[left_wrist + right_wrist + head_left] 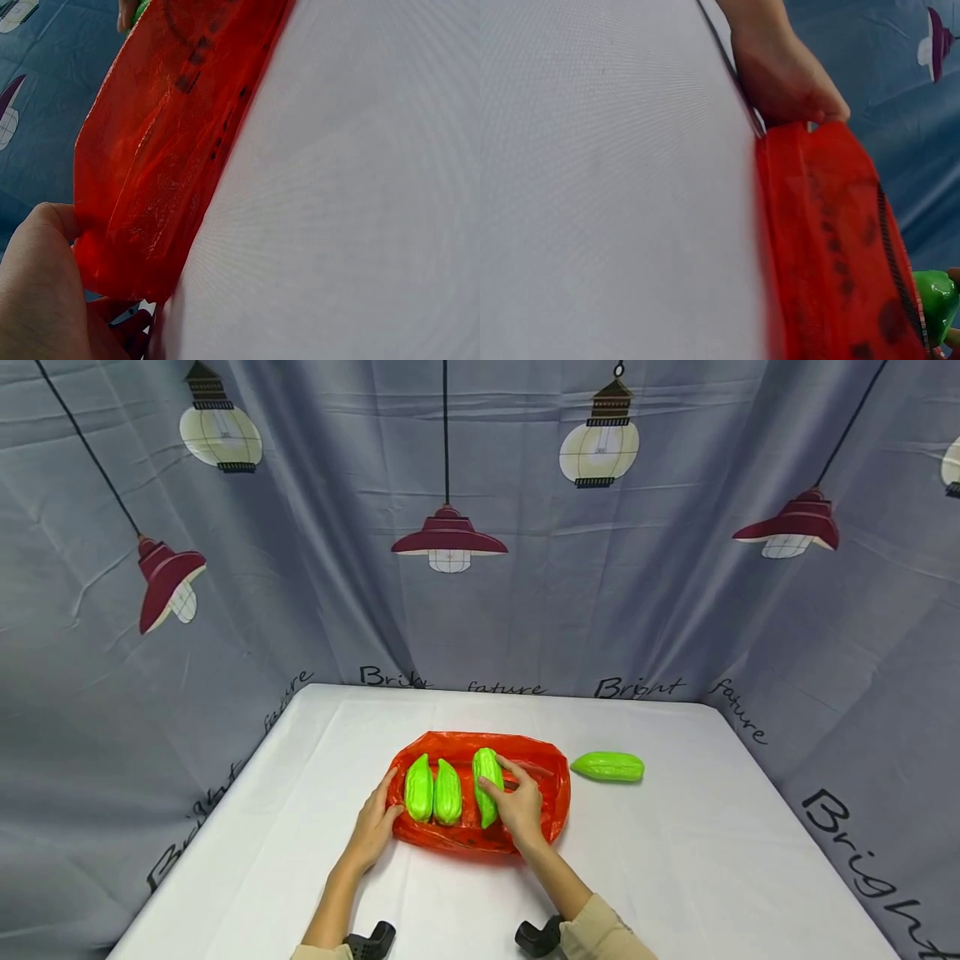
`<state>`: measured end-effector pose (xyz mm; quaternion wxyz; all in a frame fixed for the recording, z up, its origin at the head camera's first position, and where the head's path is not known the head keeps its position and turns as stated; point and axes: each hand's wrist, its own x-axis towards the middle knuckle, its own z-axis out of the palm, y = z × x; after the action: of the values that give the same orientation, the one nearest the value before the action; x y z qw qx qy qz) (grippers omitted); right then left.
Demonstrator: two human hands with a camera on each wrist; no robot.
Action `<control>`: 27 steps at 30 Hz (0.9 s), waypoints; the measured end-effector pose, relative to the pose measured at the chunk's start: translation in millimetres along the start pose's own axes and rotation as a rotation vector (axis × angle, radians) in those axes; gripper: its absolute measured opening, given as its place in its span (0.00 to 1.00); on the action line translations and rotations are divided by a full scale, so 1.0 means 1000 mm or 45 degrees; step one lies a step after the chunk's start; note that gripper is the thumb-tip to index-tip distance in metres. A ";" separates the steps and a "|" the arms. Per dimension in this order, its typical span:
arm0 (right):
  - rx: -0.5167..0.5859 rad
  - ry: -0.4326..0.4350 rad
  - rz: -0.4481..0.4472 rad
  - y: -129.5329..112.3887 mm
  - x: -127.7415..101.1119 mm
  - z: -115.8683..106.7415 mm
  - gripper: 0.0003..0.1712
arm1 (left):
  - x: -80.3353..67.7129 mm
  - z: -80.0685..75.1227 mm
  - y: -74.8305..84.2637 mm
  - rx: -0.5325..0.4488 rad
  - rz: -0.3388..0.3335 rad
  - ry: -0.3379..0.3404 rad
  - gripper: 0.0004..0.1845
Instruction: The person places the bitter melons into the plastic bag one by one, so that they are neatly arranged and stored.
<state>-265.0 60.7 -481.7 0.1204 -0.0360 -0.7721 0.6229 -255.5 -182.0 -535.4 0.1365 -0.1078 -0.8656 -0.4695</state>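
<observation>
Gourds are going into the red plastic bag (551,793), which is lying flat on the white bench (675,860). I'm watching the right hand (517,806) grasping the third gourd (487,785) inside the bag, fingers curled over it, just beside the two gourds (433,791) already lying there. The left hand (378,818) is pinching the bag's left rim, as far as I can tell from the wrist view. A fourth gourd (608,767) is waiting on the bench, right of the bag. Doing this well, I think, means keeping the rim pulled taut and laying the gourd parallel to its neighbours.
</observation>
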 end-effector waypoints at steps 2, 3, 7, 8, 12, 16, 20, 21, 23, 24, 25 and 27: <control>-0.012 -0.005 0.008 0.003 0.000 0.002 0.30 | 0.001 0.000 0.000 0.001 0.004 -0.001 0.34; -0.012 -0.013 0.016 0.005 0.001 0.003 0.30 | 0.001 0.000 0.000 0.003 0.004 -0.002 0.34; 0.051 -0.061 0.072 0.011 0.001 0.007 0.31 | 0.001 0.001 0.001 0.021 0.002 -0.003 0.34; 0.067 -0.070 0.085 0.012 0.002 0.008 0.31 | 0.001 0.000 0.001 0.025 0.002 -0.002 0.34; 0.114 -0.088 0.104 0.015 0.003 0.013 0.31 | 0.000 0.000 0.001 0.028 0.008 0.004 0.34; 0.127 -0.091 0.132 0.016 0.004 0.018 0.31 | 0.000 0.000 0.002 0.019 0.002 0.000 0.34; 0.122 -0.109 0.156 0.018 0.004 0.021 0.31 | 0.000 0.000 0.002 0.017 -0.001 -0.003 0.34; 0.118 -0.114 0.157 0.019 0.004 0.022 0.31 | -0.001 0.000 0.002 0.016 -0.003 -0.004 0.34; 0.109 -0.119 0.149 0.019 0.004 0.023 0.31 | -0.001 0.000 0.001 0.016 -0.002 -0.005 0.34; 0.102 -0.120 0.145 0.019 0.003 0.023 0.31 | -0.001 -0.001 0.001 0.016 -0.002 -0.007 0.34; 0.089 -0.120 0.140 0.019 0.003 0.024 0.31 | -0.001 -0.001 0.001 0.017 -0.002 -0.009 0.34; 0.057 -0.112 0.126 0.019 0.003 0.025 0.30 | -0.001 0.000 0.001 0.016 -0.002 -0.008 0.34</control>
<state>-275.4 41.9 -504.1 0.0563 -0.0440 -0.7598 0.6463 -254.8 -181.7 -534.8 0.1339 -0.1080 -0.8690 -0.4640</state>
